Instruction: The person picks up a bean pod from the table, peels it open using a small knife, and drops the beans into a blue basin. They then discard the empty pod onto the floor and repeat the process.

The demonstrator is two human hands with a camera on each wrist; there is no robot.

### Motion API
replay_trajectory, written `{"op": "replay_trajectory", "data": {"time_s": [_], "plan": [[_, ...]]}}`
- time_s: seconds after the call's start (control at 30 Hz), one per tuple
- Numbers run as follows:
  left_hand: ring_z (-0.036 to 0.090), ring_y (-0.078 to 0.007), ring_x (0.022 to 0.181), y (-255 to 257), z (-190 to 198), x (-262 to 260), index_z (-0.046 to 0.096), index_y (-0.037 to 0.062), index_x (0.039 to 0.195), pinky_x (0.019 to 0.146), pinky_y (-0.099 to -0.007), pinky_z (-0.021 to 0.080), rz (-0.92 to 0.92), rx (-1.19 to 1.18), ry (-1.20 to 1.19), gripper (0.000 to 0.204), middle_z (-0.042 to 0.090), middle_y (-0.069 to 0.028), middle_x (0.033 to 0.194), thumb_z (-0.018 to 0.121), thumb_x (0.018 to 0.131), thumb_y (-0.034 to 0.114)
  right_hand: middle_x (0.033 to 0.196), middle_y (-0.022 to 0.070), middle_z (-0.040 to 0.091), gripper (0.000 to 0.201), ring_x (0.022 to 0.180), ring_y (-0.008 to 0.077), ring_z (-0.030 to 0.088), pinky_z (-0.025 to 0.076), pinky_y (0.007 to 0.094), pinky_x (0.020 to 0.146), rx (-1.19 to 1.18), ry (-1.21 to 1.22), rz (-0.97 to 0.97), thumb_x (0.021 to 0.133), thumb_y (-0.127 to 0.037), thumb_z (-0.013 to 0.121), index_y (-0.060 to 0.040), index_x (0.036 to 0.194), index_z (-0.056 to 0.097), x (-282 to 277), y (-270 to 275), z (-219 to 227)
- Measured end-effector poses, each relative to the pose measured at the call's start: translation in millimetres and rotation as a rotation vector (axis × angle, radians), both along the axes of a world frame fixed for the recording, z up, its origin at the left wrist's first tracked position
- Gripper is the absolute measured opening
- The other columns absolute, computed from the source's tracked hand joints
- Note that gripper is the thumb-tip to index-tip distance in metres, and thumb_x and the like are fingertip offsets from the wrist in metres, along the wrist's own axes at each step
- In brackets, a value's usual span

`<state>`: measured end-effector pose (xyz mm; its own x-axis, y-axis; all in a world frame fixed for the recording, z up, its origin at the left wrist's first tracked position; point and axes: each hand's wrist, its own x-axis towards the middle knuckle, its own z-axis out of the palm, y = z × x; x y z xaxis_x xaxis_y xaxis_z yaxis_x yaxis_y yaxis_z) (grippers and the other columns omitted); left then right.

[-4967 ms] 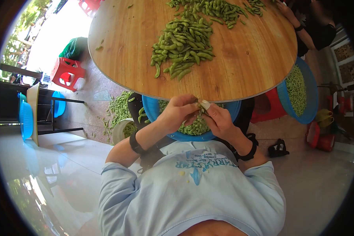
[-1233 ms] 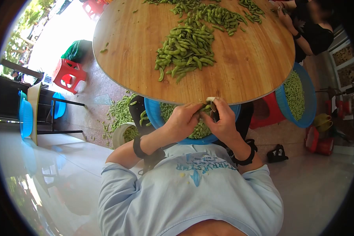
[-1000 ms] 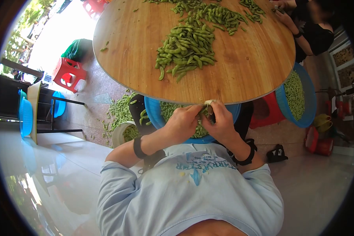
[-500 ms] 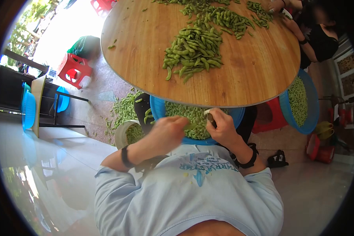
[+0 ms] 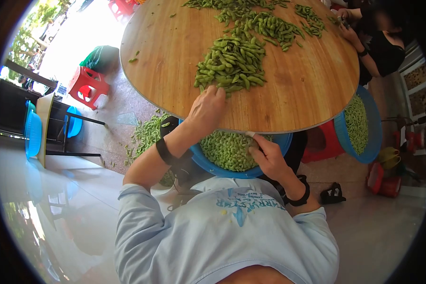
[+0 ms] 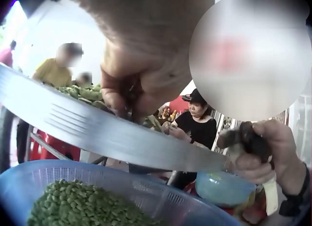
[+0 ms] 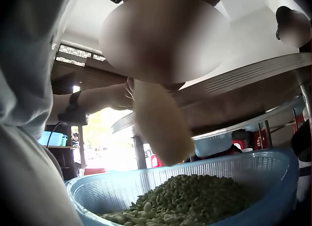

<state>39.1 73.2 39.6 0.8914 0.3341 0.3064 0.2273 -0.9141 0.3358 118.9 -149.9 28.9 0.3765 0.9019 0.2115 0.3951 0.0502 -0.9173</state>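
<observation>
A pile of green soybean pods (image 5: 232, 59) lies on the round wooden table (image 5: 293, 99). My left hand (image 5: 207, 111) reaches over the near edge, its fingers bent down at the pile's front. In the left wrist view its fingertips are hidden behind the table rim. Below the edge hovers my right hand (image 5: 271, 158), its index finger bearing a white wrap. A small dark object (image 6: 256, 140) shows in its curled fingers; I cannot tell what it is. Under both hands a blue basket (image 7: 278, 162) holds shelled green beans (image 5: 229, 149).
Scattered pods (image 5: 146, 132) cover the floor at left. A second blue basin (image 5: 377, 128) of beans stands at right, beside a red stool (image 5: 322, 142). Another person (image 5: 381, 52) sits at the table's far right. A red stool (image 5: 87, 87) stands at left.
My left hand has left the right hand, where both worked on a pod, and moved forward onto the pod pile. The right hand stays over the basket, slightly lower in view.
</observation>
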Motion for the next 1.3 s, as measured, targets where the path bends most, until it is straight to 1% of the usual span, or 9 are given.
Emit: {"op": "replay_trajectory", "data": {"time_s": [0.07, 0.1, 0.17, 0.4, 0.5, 0.57, 0.7, 0.77, 1.3], "plan": [[0.055, -0.0375, 0.09, 1.8, 4.2, 2.0, 0.052, 0.0, 0.098, 0.076, -0.0458, 0.047, 0.005, -0.066, 0.09, 0.021, 0.051, -0.018, 0.092, 0.059, 0.079, 0.006, 0.077, 0.007, 0.057, 0.037, 0.059, 0.0126, 0.054, 0.044, 0.0271, 0.052, -0.044, 0.359, 0.021, 0.093, -0.011, 0.052, 0.005, 0.126, 0.048, 2.2, -3.2, -0.7], [0.055, -0.0375, 0.09, 1.0, 2.7, 1.7, 0.052, 0.0, 0.098, 0.076, -0.0458, 0.047, 0.002, -0.058, 0.088, 0.021, 0.051, -0.018, 0.092, 0.059, 0.079, 0.006, 0.077, 0.007, 0.057, 0.037, 0.059, 0.0126, 0.054, 0.044, 0.0271, 0.052, -0.036, 0.356, 0.019, 0.093, -0.011, 0.052, 0.005, 0.126, 0.048, 2.9, -1.8, 0.8], [0.053, -0.0375, 0.094, -4.1, -3.1, -2.9, 0.051, -0.0002, 0.096, 0.078, -0.0453, 0.047, -0.064, 0.038, -0.047, 0.02, 0.049, -0.0189, 0.094, 0.058, 0.078, 0.004, 0.074, 0.0032, 0.055, 0.037, 0.053, 0.0074, 0.047, 0.039, 0.0212, 0.047, -0.028, 0.66, 0.028, 0.097, -0.013, 0.044, 0.003, 0.131, 0.044, 2.2, 2.4, 4.1], [0.052, -0.0377, 0.095, -14.8, 9.0, -9.8, 0.052, 0.0005, 0.096, 0.077, -0.0441, 0.047, -0.128, 0.152, 0.13, 0.019, 0.049, -0.0186, 0.096, 0.057, 0.077, -0.001, 0.071, 0.0024, 0.052, 0.038, 0.048, 0.0052, 0.042, 0.036, 0.0192, 0.043, 0.011, 0.829, 0.009, 0.099, -0.015, 0.04, 0.0013, 0.133, 0.042, 3.7, 11.4, -3.1], [0.057, -0.0297, 0.085, -19.2, 9.3, -15.4, 0.054, -0.0001, 0.099, 0.073, -0.0403, 0.047, -0.154, -0.115, -0.033, 0.019, 0.054, -0.0177, 0.09, 0.057, 0.08, -0.002, 0.073, 0.0051, 0.053, 0.039, 0.05, 0.006, 0.042, 0.036, 0.0199, 0.043, 0.026, 0.835, -0.04, 0.098, -0.01, 0.038, 0.0014, 0.135, 0.041, 1.7, 13.0, -2.5], [0.054, -0.0151, 0.07, -31.7, 26.9, -20.2, 0.057, -0.0008, 0.103, 0.062, -0.0313, 0.046, -0.164, -0.708, -0.009, 0.017, 0.058, -0.0104, 0.082, 0.057, 0.086, 0.0, 0.072, 0.0057, 0.052, 0.04, 0.05, 0.0068, 0.042, 0.037, 0.0202, 0.042, 0.002, 0.943, -0.024, 0.098, -0.01, 0.038, -0.0015, 0.137, 0.039, 3.6, 13.3, -1.6], [0.062, -0.0179, 0.08, -45.3, 27.2, -26.0, 0.058, -0.0041, 0.103, 0.072, -0.0294, 0.049, -0.115, -1.102, 0.056, 0.019, 0.066, -0.0137, 0.087, 0.057, 0.086, 0.005, 0.074, 0.0077, 0.052, 0.042, 0.051, 0.0083, 0.043, 0.037, 0.0202, 0.042, 0.081, 1.07, 0.106, 0.097, -0.01, 0.039, -0.0028, 0.139, 0.036, 4.3, 12.1, -0.2], [0.047, -0.003, 0.063, -49.9, 20.4, -27.4, 0.057, -0.0019, 0.103, 0.053, -0.0188, 0.037, -0.15, -1.268, 0.0, 0.014, 0.056, 0.0021, 0.08, 0.057, 0.091, 0.005, 0.077, 0.0098, 0.052, 0.043, 0.053, 0.0095, 0.044, 0.037, 0.0207, 0.042, 0.088, 1.12, 0.161, 0.097, -0.012, 0.041, -0.002, 0.139, 0.035, 3.3, 10.3, 3.8], [0.049, -0.0056, 0.069, -49.3, 16.6, -31.8, 0.057, -0.0024, 0.098, 0.06, -0.0221, 0.042, -0.187, -0.941, -0.032, 0.011, 0.056, 0.0006, 0.078, 0.057, 0.089, 0.003, 0.074, 0.0094, 0.053, 0.035, 0.051, 0.0088, 0.042, 0.036, 0.0205, 0.04, 0.064, 1.097, 0.067, 0.097, -0.013, 0.046, -0.0013, 0.13, 0.047, -3.0, 10.8, 6.9]]}}
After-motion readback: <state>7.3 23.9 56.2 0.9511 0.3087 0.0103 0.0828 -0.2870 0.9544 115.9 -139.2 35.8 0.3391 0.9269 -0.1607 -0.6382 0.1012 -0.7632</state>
